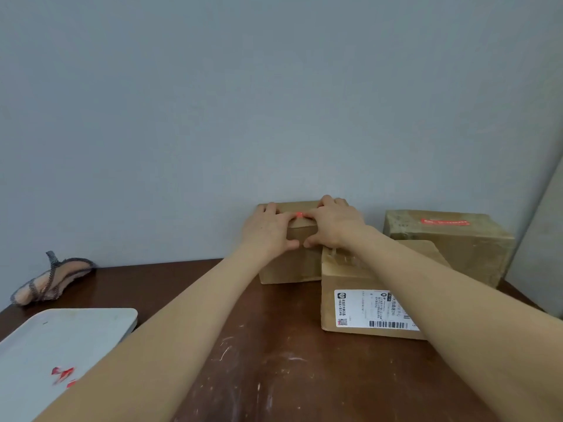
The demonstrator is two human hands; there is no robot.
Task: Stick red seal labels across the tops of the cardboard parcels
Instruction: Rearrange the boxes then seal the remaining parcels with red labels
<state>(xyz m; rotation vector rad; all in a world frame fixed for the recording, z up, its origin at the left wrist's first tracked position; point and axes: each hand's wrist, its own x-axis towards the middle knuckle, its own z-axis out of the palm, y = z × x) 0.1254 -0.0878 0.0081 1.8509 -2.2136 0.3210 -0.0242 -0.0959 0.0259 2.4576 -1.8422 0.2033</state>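
Observation:
Three cardboard parcels stand at the back right of the brown table. My left hand and my right hand lie flat on top of the far middle parcel, fingers over its top and thumbs down its front face. A small bit of a red seal label shows between the two hands; the rest is hidden beneath them. The right parcel carries a red seal label on its top. The near parcel has a white shipping label on its front; my right forearm crosses over it.
A grey tray sits at the near left with several red label pieces on it. A bundled cloth item lies at the far left against the grey wall. The table surface is scuffed with white marks.

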